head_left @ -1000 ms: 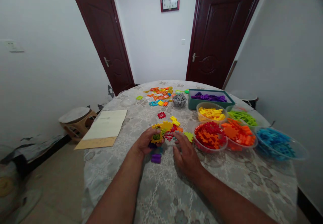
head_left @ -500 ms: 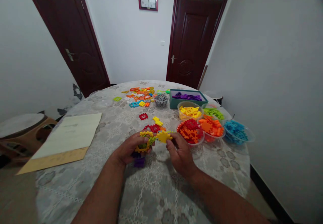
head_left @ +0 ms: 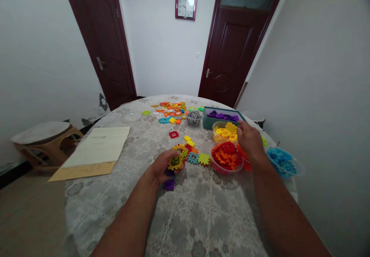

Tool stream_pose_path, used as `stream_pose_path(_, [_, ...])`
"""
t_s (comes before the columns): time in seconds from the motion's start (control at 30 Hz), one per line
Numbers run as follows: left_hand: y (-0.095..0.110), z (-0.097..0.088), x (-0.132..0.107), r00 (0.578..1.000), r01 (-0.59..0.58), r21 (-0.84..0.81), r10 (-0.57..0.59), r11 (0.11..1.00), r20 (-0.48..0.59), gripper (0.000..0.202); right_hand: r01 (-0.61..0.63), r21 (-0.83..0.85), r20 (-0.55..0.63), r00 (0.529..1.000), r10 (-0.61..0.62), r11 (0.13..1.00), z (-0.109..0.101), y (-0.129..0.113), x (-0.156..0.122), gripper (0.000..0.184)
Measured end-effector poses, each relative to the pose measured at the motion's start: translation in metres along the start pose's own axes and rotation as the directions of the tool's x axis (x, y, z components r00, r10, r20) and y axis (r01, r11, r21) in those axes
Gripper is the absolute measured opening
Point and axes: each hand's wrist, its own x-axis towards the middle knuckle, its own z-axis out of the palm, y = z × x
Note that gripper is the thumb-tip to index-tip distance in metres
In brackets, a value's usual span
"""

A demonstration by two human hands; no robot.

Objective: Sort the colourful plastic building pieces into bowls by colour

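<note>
My left hand [head_left: 162, 167] is closed round a joined cluster of interlocking plastic building pieces [head_left: 175, 163]: a yellow toothed square frame with green parts, and purple pieces [head_left: 169, 185] hanging below. The fingers partly hide it. My right hand [head_left: 250, 138] is reached out over the bowls, its fingers pinched at the edge of a yellow toothed building plate [head_left: 231, 128]. That plate is above a clear bowl of yellow pieces [head_left: 222, 137]. Just right of the left hand lie a blue toothed frame [head_left: 193, 158] and a yellow-green toothed plate [head_left: 204, 159].
A bowl of red and orange pieces [head_left: 227, 169], a bowl of blue pieces [head_left: 299, 169] and a teal box [head_left: 208, 122] with purple pieces stand at the right. A bowl of grey pieces [head_left: 193, 117] and scattered pieces [head_left: 170, 111] lie farther back. Paper [head_left: 98, 145] lies left.
My right hand has moved away from the left one, rightward and forward to the yellow bowl, with the yellow plate. The left hand still holds the cluster. The view has shifted slightly left.
</note>
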Motion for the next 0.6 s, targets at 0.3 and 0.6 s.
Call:
stream_pose_path(0.3, [-0.002,0.005,-0.004,0.998,0.015,0.022,-0.016,1.000,0.056,0.044,0.215,0.523,0.365,0.818,-0.445,0.824,-0.008,-0.096,-0.035,0.029])
stream_pose_path(0.6, [0.004,0.010,-0.009,0.996,-0.003,0.049,-0.001,0.999,0.086,0.041,0.255,0.604,0.438,0.686,-0.582,0.755,0.004,-0.139,-0.046,0.016])
